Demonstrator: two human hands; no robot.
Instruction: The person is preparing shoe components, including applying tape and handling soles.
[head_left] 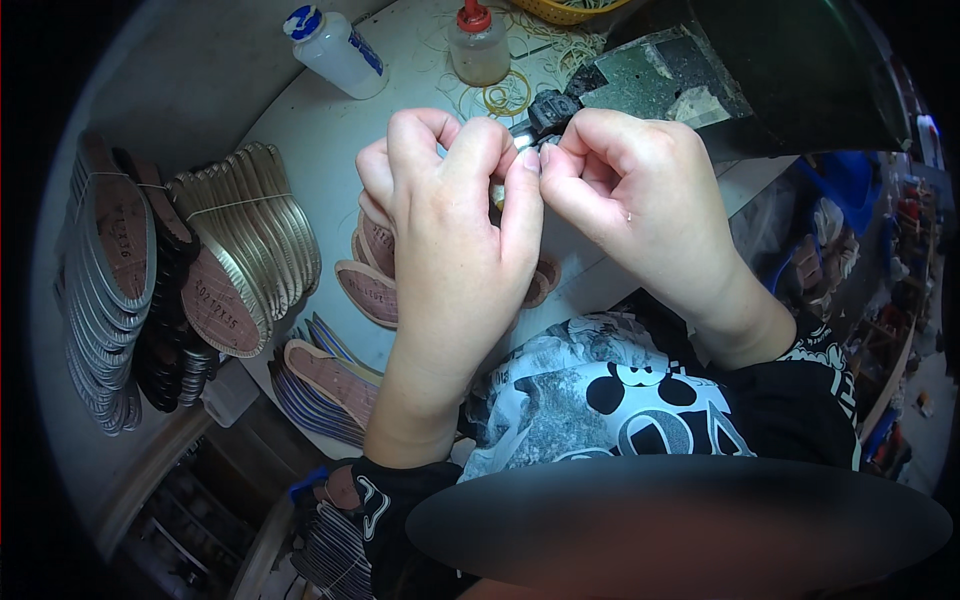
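Observation:
Both hands are raised over the white table (330,150), near the middle of the view. My left hand (450,190) is closed, with thumb and index finger pinched together. Beside it my right hand (640,175) is closed in a pinch too, its fingertips almost touching the left thumb. Whatever lies between the fingertips is too small or hidden to make out. Just beyond the fingers is a black machine part (553,110). Several brown shoe insoles (368,292) lie on the table below and left of my left hand, partly covered by it.
Tied stacks of insoles, gold-edged (265,215) and silver-edged (105,330), stand at left. A blue-edged stack (330,385) sits nearer me. Behind are a white bottle (340,60), a red-capped bottle (478,50), loose rubber bands (508,92) and a yellow basket (570,10).

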